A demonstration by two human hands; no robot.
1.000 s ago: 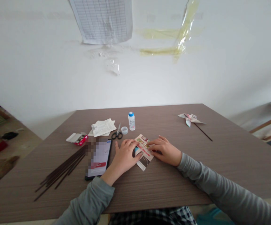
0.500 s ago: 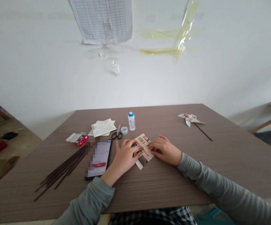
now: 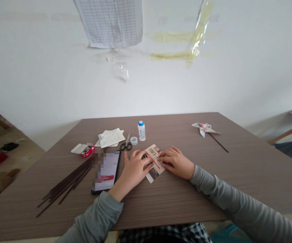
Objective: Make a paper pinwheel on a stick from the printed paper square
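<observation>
A white wall (image 3: 148,91) rises beyond the left hand (image 3: 134,167) and the right hand (image 3: 178,163); the wide brown table (image 3: 186,202) stretches out beneath both. A gridded sheet (image 3: 114,22) hangs on the wall, high above the left hand. Dark sticks (image 3: 67,182) lie in a bundle well to the left of that hand, and a pinwheel (image 3: 206,128) lies beyond the right one, farther right. The left hand is spread, thumb and forefinger apart on the printed paper (image 3: 155,163); the right hand's fingers bend close together at its right side, whether pinching it I cannot tell. A phone (image 3: 107,170) lies just beside the left wrist. The printed paper rests between the hands, partly covered by both. Past the left hand are loose papers (image 3: 112,137), an upright bottle (image 3: 141,132), an open box (image 3: 84,149), scissors (image 3: 126,145) and, smallest, a whitish round piece (image 3: 134,141).
</observation>
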